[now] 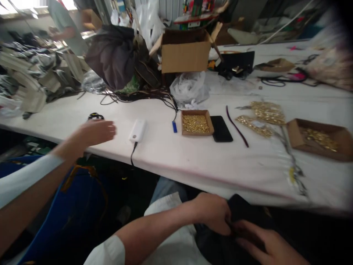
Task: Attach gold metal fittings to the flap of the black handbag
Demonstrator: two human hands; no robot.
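On my lap lies a black fabric piece (213,244), its exact kind unclear in the dark. My left hand (212,213), under a white sleeve, is closed on its upper edge. Reaching in from the lower right, my right hand (260,239) has thumb and fingers pinched together close to the left fingertips, on the same dark material. Whatever small part sits between the fingers is hidden. The lap lies in front of the white table (171,158).
A co-worker's hand (95,133) reaches over the table's left end, near a white device (138,130) with a cable. Small golden parts fill a cardboard tray (196,133); beside it lies a black flat pad (222,129). Another cardboard tray (300,138) and a cardboard box (186,57) stand farther off.
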